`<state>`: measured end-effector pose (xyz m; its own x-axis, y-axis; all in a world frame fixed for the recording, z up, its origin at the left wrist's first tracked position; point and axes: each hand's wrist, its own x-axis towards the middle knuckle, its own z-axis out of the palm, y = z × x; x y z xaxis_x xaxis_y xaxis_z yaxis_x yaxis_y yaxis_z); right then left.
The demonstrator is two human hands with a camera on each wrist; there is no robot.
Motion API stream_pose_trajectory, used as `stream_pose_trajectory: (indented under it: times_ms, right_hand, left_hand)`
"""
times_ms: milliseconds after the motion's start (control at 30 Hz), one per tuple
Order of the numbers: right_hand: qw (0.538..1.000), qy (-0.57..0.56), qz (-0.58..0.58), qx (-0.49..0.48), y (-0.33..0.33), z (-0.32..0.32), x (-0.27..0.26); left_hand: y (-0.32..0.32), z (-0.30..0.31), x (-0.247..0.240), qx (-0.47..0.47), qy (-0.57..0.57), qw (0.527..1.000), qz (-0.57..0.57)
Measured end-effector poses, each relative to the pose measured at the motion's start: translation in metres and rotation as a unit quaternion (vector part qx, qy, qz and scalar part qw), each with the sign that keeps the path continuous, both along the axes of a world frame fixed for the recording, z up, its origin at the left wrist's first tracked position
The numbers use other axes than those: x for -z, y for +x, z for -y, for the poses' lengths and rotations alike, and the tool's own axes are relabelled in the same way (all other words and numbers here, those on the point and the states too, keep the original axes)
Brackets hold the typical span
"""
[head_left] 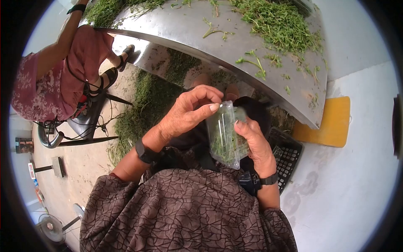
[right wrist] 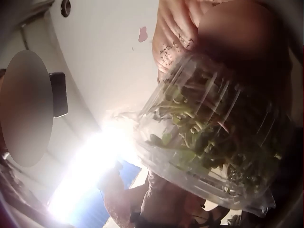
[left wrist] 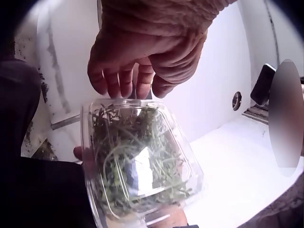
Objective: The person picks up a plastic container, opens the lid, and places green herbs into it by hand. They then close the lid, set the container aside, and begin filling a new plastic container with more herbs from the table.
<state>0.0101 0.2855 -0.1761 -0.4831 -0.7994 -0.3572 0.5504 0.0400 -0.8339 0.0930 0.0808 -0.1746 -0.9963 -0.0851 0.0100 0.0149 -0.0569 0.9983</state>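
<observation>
A clear plastic clamshell box [head_left: 222, 138] full of green leafy stems is held tilted in front of the lap. My right hand [head_left: 257, 145] grips it from the right side, thumb over the near face and fingers hidden behind. My left hand [head_left: 189, 110] is at its upper left corner, fingers loosely bent, thumb and forefinger apart. In the left wrist view the left fingertips [left wrist: 126, 89] line up right at the upper rim of the box [left wrist: 142, 161]. The right wrist view shows the box [right wrist: 213, 128] close up, its lid over the greens.
A metal table [head_left: 176, 21] ahead carries a large heap of greens [head_left: 281, 25] and scattered sprigs. More greens [head_left: 142, 109] lie on the floor. A black crate [head_left: 283, 155] and yellow board [head_left: 325, 122] are at right. Another person [head_left: 63, 80] sits at left; a fan [head_left: 52, 227] stands behind.
</observation>
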Motion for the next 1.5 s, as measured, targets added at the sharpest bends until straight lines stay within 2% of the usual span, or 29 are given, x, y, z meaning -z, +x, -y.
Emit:
stream_pose_trajectory:
  times_ms: [33, 100, 133, 167, 267, 400, 500, 600, 700, 800, 1067, 1233, 1333, 1433, 1500]
  right_hand:
    - [1.0, -0.001, -0.001, 0.002, 0.001, 0.0, 0.0]
    - [0.997, 0.018, -0.005, -0.07, 0.002, 0.001, 0.001]
    - [0.998, 0.018, -0.009, -0.068, 0.002, 0.0, 0.004]
    - [0.996, 0.007, 0.012, -0.092, 0.004, -0.001, 0.01]
    - [0.988, -0.013, 0.069, -0.139, 0.006, -0.001, 0.016]
    - [0.978, 0.005, -0.023, -0.207, 0.001, 0.004, 0.017]
    - [0.985, 0.022, 0.009, -0.174, 0.006, 0.006, 0.011]
    - [0.983, 0.053, -0.052, -0.168, 0.004, -0.001, 0.024]
    - [0.981, 0.079, -0.166, -0.057, 0.006, -0.013, 0.028]
    - [0.97, 0.093, -0.221, -0.041, 0.006, -0.022, 0.032]
    - [0.959, 0.15, -0.241, 0.011, 0.009, -0.029, 0.035]
    - [0.971, 0.14, -0.191, -0.012, 0.008, -0.03, 0.037]
    - [0.968, 0.15, -0.198, -0.018, 0.004, -0.032, 0.038]
    - [0.969, 0.156, -0.193, -0.007, -0.001, -0.032, 0.038]
    - [0.969, 0.158, -0.192, 0.002, -0.006, -0.035, 0.044]
  left_hand:
    - [0.0, -0.002, 0.0, 0.004, 0.058, 0.998, 0.009]
    - [0.004, -0.002, -0.001, 0.024, 0.074, 0.997, 0.019]
    - [0.006, -0.001, -0.001, 0.042, 0.091, 0.994, 0.032]
    - [0.01, 0.0, -0.002, 0.054, 0.056, 0.996, 0.046]
    - [0.018, 0.005, 0.008, 0.078, 0.089, 0.991, 0.066]
    - [0.02, 0.013, 0.001, 0.107, 0.024, 0.994, 0.004]
    - [0.022, 0.018, 0.004, 0.091, 0.001, 0.996, 0.015]
    - [0.029, 0.018, 0.011, 0.052, 0.042, 0.997, 0.034]
    - [0.036, 0.022, 0.023, -0.014, 0.046, 0.995, 0.091]
    - [0.039, 0.021, 0.028, -0.036, 0.055, 0.992, 0.108]
    - [0.038, 0.025, 0.035, -0.057, 0.006, 0.988, 0.145]
    - [0.034, 0.025, 0.042, -0.045, 0.002, 0.987, 0.157]
    - [0.026, 0.025, 0.044, -0.034, 0.012, 0.986, 0.161]
    - [0.014, 0.026, 0.053, -0.005, 0.014, 0.991, 0.132]
    - [0.004, 0.027, 0.054, 0.034, -0.005, 0.984, 0.173]
